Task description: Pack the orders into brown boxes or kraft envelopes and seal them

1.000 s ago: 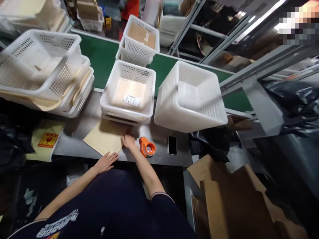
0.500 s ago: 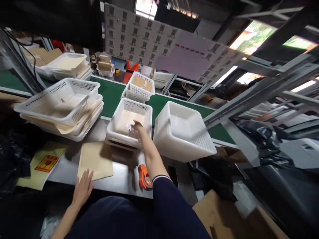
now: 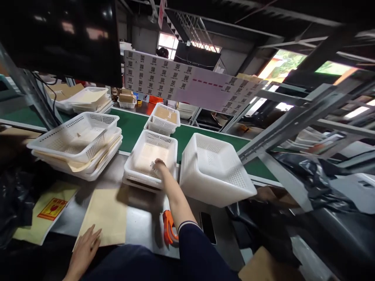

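My right hand (image 3: pixel 159 167) reaches into the middle white basket (image 3: pixel 137 171) and pinches a small white label (image 3: pixel 152 165) lying inside it. That basket sits on another one, at the back of the steel bench. My left hand (image 3: pixel 84 249) lies flat with fingers spread on the near edge of a tan paper envelope (image 3: pixel 102 216) in front of me. An orange tape dispenser (image 3: pixel 169 231) rests just left of my right forearm.
A tilted white basket (image 3: pixel 215 175) stands right of the middle one, and a stack of baskets (image 3: pixel 76 146) left. A black phone (image 3: pixel 208 233) lies on the bench. A yellow envelope with a red sticker (image 3: pixel 43 212) is at the left. A green conveyor (image 3: pixel 190 134) runs behind.
My right hand left the tan envelope and went up into the middle basket, closing on the label. My left hand slid left along the envelope. My head tilted up.
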`<state>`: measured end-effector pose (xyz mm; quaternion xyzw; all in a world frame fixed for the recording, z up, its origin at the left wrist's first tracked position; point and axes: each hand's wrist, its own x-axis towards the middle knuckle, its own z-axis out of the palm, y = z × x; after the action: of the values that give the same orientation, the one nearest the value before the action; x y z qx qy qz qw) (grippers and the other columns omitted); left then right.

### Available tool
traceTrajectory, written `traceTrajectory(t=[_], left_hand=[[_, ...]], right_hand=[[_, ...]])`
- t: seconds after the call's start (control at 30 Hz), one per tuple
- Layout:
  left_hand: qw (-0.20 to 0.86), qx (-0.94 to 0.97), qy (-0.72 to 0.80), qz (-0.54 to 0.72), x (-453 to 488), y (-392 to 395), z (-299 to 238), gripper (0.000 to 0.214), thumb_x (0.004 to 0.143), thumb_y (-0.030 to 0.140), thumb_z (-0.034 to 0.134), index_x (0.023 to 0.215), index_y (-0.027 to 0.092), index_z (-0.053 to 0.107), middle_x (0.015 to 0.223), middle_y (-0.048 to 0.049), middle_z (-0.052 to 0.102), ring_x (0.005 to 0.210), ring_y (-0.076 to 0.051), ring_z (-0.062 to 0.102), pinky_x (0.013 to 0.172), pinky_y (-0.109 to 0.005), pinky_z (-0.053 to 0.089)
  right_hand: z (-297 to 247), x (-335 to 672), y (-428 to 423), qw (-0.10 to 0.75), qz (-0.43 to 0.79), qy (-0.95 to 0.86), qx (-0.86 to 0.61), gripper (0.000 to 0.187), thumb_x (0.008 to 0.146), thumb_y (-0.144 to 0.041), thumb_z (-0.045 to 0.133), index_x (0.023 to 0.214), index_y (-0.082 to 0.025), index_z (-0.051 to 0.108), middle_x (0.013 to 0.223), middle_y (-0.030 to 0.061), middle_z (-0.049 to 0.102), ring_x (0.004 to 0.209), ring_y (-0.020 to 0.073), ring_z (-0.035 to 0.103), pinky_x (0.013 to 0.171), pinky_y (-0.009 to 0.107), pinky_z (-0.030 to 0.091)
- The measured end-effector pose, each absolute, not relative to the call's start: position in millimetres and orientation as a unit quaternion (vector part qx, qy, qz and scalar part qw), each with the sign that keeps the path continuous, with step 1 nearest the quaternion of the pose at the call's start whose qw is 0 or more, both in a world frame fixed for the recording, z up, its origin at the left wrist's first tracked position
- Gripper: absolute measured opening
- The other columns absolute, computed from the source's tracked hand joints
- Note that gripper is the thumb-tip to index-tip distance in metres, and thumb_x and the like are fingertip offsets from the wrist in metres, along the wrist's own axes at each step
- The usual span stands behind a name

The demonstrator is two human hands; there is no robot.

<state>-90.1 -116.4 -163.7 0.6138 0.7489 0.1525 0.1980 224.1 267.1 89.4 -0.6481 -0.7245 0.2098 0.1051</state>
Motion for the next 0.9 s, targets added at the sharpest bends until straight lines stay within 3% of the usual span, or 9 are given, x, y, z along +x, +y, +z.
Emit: traceTrajectory(t=[0.1, 0.2, 0.33, 0.43, 0.53, 0.6, 0.7, 0.8, 0.9], left_hand=[[0.249, 0.552, 0.734, 0.307, -92.7, -71.9, -106.7, 0.052, 0.085, 0.057, 0.054, 0.116, 0.025, 0.081, 0.133, -0.0121, 0.075, 0.122, -0.036, 0.072, 0.105, -0.049, 0.058], [0.311, 0.49, 0.702, 0.413, -80.8, -21.8, -23.6, 0.051, 0.08, 0.066, 0.065, 0.103, 0.022, 0.08, 0.103, -0.0104, 0.082, 0.095, -0.031, 0.077, 0.085, -0.04, 0.064], [0.342, 0.508, 0.625, 0.484, -53.0, 27.9, 82.4, 0.048, 0.081, 0.061, 0.074, 0.104, 0.02, 0.075, 0.102, -0.0099, 0.079, 0.088, -0.024, 0.074, 0.081, -0.034, 0.061], [0.389, 0.586, 0.553, 0.447, -34.8, 46.1, 127.1, 0.037, 0.084, 0.052, 0.073, 0.099, 0.019, 0.073, 0.096, -0.0071, 0.076, 0.087, -0.021, 0.071, 0.079, -0.03, 0.057], [0.453, 0.614, 0.514, 0.393, -24.4, 48.4, 134.1, 0.029, 0.088, 0.047, 0.07, 0.086, 0.018, 0.068, 0.078, -0.0015, 0.068, 0.074, -0.016, 0.063, 0.068, -0.026, 0.051], [0.497, 0.596, 0.502, 0.383, -21.8, 43.9, 125.7, 0.027, 0.086, 0.044, 0.072, 0.086, 0.018, 0.067, 0.078, -0.0001, 0.065, 0.072, -0.015, 0.06, 0.066, -0.025, 0.048], [0.592, 0.572, 0.458, 0.335, -22.9, 36.1, 111.2, 0.025, 0.084, 0.041, 0.075, 0.086, 0.017, 0.069, 0.078, -0.0003, 0.065, 0.072, -0.014, 0.058, 0.067, -0.025, 0.047], [0.689, 0.538, 0.407, 0.265, -27.1, 31.9, 104.8, 0.024, 0.082, 0.04, 0.077, 0.081, 0.016, 0.07, 0.071, 0.0, 0.064, 0.067, -0.013, 0.056, 0.066, -0.026, 0.047], [0.749, 0.503, 0.375, 0.213, -32.2, 29.1, 104.1, 0.022, 0.077, 0.037, 0.08, 0.078, 0.016, 0.071, 0.067, -0.0004, 0.064, 0.063, -0.013, 0.056, 0.063, -0.026, 0.047]], right_hand=[[103.5, 227.3, 266.7, 0.12, 0.232, -0.729, -0.633, 0.022, 0.074, -0.014, 0.082, 0.09, -0.015, 0.067, 0.077, 0.0034, 0.068, 0.073, 0.0182, 0.064, 0.068, 0.029, 0.047], [125.2, 216.7, 260.8, 0.159, 0.242, -0.764, -0.576, 0.019, 0.082, -0.02, 0.076, 0.097, -0.017, 0.064, 0.087, 0.0017, 0.069, 0.079, 0.0158, 0.062, 0.07, 0.026, 0.043], [145.2, 190.3, 212.5, 0.167, 0.255, -0.845, -0.439, 0.026, 0.083, -0.035, 0.082, 0.094, -0.021, 0.063, 0.087, -0.0018, 0.066, 0.081, 0.0152, 0.058, 0.071, 0.025, 0.039], [145.8, 180.0, 154.2, 0.139, 0.249, -0.909, -0.304, 0.03, 0.085, -0.04, 0.083, 0.101, -0.022, 0.066, 0.084, -0.0011, 0.067, 0.075, 0.0158, 0.056, 0.066, 0.026, 0.032], [139.9, 185.4, 108.8, 0.121, 0.292, -0.909, -0.272, 0.035, 0.087, -0.048, 0.082, 0.104, -0.02, 0.067, 0.083, -0.0007, 0.068, 0.073, 0.0152, 0.057, 0.065, 0.026, 0.031], [135.6, 193.1, 92.4, 0.102, 0.339, -0.893, -0.279, 0.036, 0.09, -0.052, 0.08, 0.101, -0.02, 0.069, 0.079, -0.002, 0.066, 0.07, 0.0139, 0.055, 0.065, 0.026, 0.032], [131.7, 201.8, 81.5, 0.046, 0.395, -0.876, -0.272, 0.032, 0.102, -0.05, 0.064, 0.094, -0.02, 0.07, 0.072, -0.0039, 0.061, 0.063, 0.0115, 0.048, 0.063, 0.026, 0.03], [132.5, 203.3, 76.5, 0.0, 0.445, -0.86, -0.249, 0.044, 0.11, -0.046, 0.045, 0.082, -0.02, 0.067, 0.064, -0.0045, 0.053, 0.059, 0.0108, 0.041, 0.061, 0.028, 0.029], [134.3, 199.9, 73.4, -0.02, 0.508, -0.835, -0.211, 0.047, 0.108, -0.048, 0.043, 0.074, -0.02, 0.061, 0.058, -0.006, 0.045, 0.056, 0.0103, 0.038, 0.059, 0.027, 0.029]])
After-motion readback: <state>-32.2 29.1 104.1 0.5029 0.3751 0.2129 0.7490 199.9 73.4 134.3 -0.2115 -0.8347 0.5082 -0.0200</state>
